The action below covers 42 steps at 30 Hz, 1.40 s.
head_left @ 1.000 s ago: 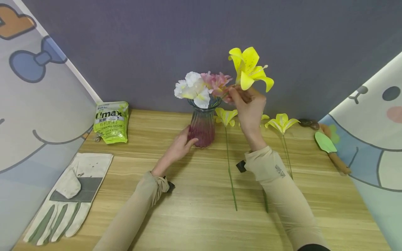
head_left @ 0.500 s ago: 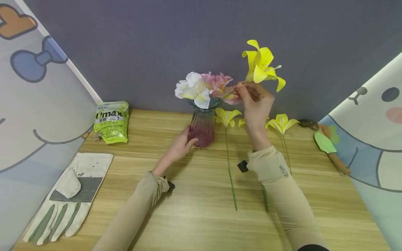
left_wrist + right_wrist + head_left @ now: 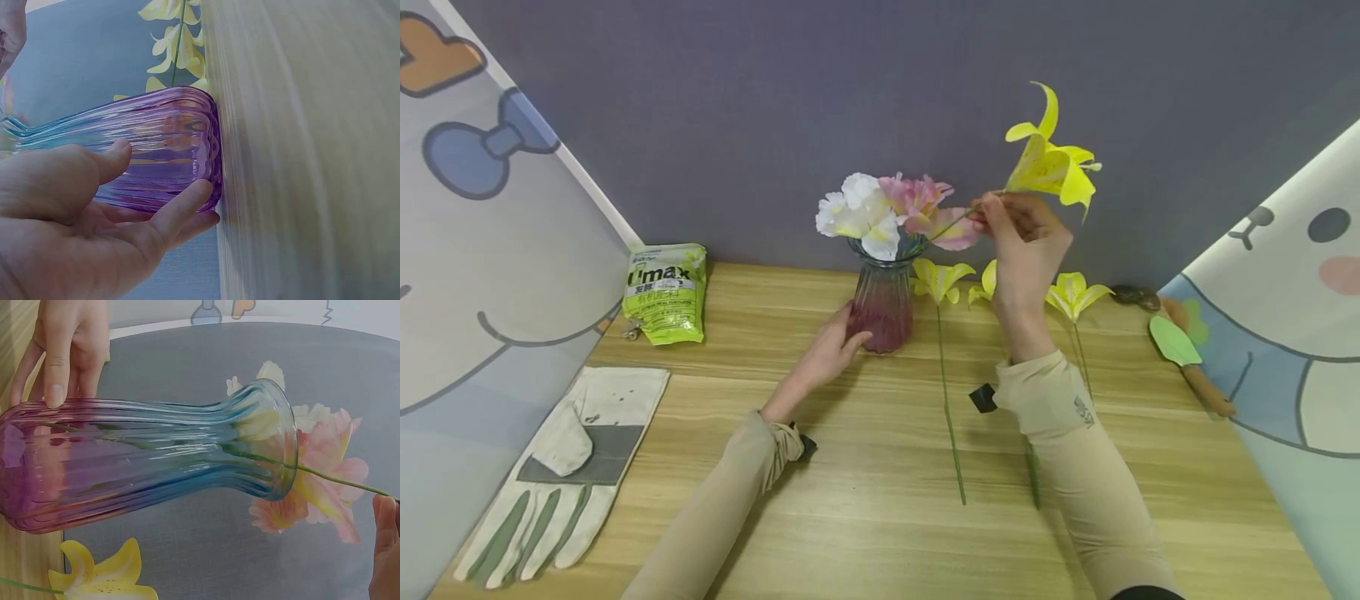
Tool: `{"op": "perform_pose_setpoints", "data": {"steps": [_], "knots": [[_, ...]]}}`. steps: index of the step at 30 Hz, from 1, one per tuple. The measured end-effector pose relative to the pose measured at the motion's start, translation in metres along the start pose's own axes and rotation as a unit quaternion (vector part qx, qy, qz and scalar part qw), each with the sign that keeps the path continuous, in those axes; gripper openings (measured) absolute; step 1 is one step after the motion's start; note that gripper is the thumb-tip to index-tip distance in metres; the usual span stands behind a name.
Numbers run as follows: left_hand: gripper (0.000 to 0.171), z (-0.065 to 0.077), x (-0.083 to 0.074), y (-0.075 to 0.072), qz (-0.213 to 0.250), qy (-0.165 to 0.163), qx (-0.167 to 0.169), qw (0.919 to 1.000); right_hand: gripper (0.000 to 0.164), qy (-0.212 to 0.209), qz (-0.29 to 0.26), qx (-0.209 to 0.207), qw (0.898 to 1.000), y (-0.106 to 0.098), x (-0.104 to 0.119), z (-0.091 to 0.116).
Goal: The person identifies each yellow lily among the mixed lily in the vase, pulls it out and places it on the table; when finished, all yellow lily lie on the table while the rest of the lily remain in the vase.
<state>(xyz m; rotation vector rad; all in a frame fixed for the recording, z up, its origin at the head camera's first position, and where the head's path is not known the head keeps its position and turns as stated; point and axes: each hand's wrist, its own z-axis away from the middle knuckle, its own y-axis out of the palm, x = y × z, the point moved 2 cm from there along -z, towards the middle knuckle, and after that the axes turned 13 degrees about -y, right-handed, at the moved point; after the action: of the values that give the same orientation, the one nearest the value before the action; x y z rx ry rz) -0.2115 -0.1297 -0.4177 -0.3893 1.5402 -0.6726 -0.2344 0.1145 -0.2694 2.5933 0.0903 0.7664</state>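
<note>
A ribbed glass vase (image 3: 883,308), blue-green at the neck and purple at the base, stands upright on the table. My left hand (image 3: 826,352) grips it low down, thumb on the near side and fingers around the other side. White flowers (image 3: 863,212) and pink flowers (image 3: 921,200) fill its mouth. Up to the right, my right hand (image 3: 1028,258) pinches the stem of a yellow lily (image 3: 1052,167) just below the bloom. In the right wrist view that green stem (image 3: 340,481) slants through the vase's mouth into the neck.
Several more yellow lilies (image 3: 940,279) lie on the wooden table (image 3: 865,517) right of the vase. At the far right is a small green trowel (image 3: 1176,340). A green fertilizer bag (image 3: 666,296) and a work glove (image 3: 580,450) are on the left. A grey panel (image 3: 760,125) rises behind.
My right hand has moved right with the lily, whose bloom has swung up and turned sideways; more of its stem shows at the vase's mouth. The left hand and vase have stayed put.
</note>
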Motion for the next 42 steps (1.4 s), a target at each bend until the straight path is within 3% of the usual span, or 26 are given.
{"op": "perform_pose_setpoints", "data": {"steps": [24, 42], "knots": [[0.063, 0.000, 0.002, 0.001, 0.003, 0.000, 0.002, 1.0000, 0.009, 0.003, -0.003, -0.074, 0.997, -0.021, 0.009, -0.014], [0.062, -0.002, 0.004, 0.001, -0.001, 0.005, 0.003, 1.0000, 0.012, -0.013, -0.033, -0.151, 0.988, -0.036, 0.024, -0.026]]}}
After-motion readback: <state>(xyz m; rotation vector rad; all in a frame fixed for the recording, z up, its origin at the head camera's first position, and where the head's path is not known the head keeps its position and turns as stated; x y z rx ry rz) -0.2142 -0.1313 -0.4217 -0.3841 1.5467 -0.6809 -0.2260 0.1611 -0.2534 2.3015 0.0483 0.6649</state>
